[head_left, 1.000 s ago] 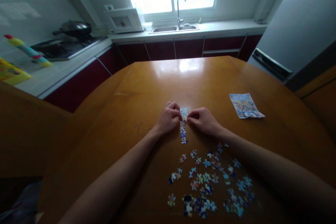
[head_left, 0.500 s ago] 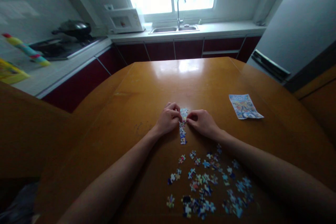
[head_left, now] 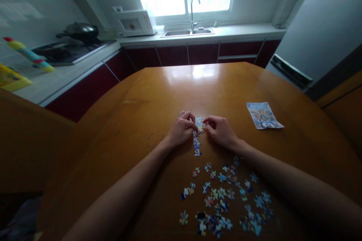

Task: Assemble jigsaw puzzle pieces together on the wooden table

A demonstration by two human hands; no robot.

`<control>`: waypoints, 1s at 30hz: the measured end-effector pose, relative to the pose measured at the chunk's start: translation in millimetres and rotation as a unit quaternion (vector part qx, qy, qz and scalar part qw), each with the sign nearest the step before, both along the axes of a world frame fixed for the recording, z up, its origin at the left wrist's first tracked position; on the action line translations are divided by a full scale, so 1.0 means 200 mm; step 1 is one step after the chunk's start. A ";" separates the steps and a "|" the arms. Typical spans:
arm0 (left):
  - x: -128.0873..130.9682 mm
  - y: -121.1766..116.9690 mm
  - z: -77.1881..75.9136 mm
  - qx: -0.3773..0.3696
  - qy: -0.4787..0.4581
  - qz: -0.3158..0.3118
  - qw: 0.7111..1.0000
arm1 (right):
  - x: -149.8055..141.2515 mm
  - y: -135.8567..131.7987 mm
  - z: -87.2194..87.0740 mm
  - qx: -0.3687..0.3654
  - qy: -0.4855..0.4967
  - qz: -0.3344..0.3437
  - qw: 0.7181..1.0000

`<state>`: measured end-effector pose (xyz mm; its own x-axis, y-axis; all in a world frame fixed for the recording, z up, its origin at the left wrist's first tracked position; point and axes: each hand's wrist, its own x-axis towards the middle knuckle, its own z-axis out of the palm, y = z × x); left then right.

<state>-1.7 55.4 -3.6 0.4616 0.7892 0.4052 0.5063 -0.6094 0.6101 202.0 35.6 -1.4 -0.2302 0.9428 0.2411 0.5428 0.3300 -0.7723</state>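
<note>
A narrow strip of joined jigsaw puzzle (head_left: 197, 146) lies on the wooden table, wider at its far end. My left hand (head_left: 182, 130) rests along its left side, fingers curled and thumb and fingertips pressing on the strip's edge. On the opposite side, my right hand (head_left: 220, 131) has its thumb and forefinger bent together close to the strip's upper right edge; whatever is between them is too small to make out. Nearer to me, many loose puzzle pieces (head_left: 219, 192) are scattered between my forearms.
To the right lies a creased picture sheet (head_left: 264, 115). The wooden table (head_left: 135, 109) has rounded sides. Beyond it are a counter with a sink (head_left: 177, 32), a white microwave (head_left: 134, 22) and a wok (head_left: 82, 31) on the stove. A fridge (head_left: 316, 34) stands at right.
My right hand's fingertips have shifted slightly right, off the strip's edge, showing more of its upper right part. My left hand stays nearly in place.
</note>
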 end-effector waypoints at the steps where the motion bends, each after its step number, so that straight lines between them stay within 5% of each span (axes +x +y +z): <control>1: 0.00 0.00 0.00 0.002 0.000 -0.002 1.000 | 0.01 0.00 0.00 0.013 -0.005 0.006 1.000; 13: -0.01 0.01 -0.01 0.006 0.024 -0.012 1.000 | 0.04 -0.01 0.00 0.060 -0.106 0.124 0.985; 30: -0.01 0.00 -0.01 0.011 0.012 -0.009 1.000 | 0.05 -0.01 -0.01 0.077 -0.083 0.103 0.988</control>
